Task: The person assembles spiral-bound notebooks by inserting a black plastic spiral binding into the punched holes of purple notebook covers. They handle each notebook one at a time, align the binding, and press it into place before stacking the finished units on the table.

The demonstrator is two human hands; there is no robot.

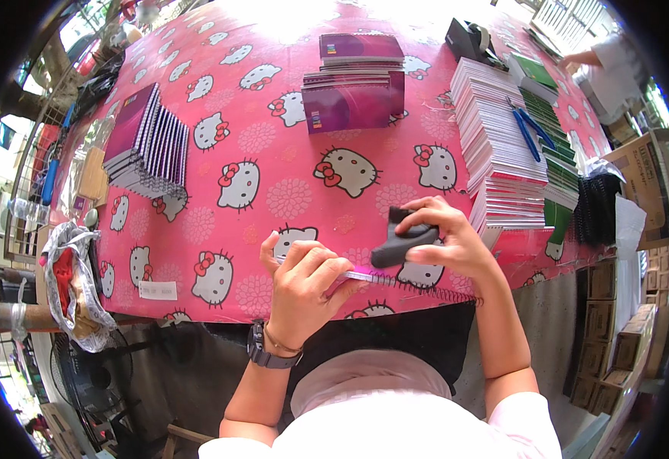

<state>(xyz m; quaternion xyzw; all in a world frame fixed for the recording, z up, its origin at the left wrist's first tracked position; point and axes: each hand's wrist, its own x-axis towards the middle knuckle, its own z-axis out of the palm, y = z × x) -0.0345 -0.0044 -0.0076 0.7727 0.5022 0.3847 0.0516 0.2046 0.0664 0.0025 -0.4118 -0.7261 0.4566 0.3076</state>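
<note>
Near the table's front edge, my left hand (304, 289) is closed around a thin notebook (355, 276), seen almost edge-on. A dark spiral binding coil (438, 291) runs along its edge and sticks out far past it to the right. My right hand (457, 243) grips a dark grey, soft-looking block (396, 246), with the thumb and fingers around its right side. The block is just above the coil; whether the two touch, I cannot tell. My left palm hides most of the notebook.
Purple spiral notebooks are stacked at the left (132, 138) and at the far middle (350, 103). On the right is a long row of white-edged notebooks (495, 130), with blue-handled pliers (532, 131) on top. A black tape dispenser (472, 42) and another person (614, 73) are beyond.
</note>
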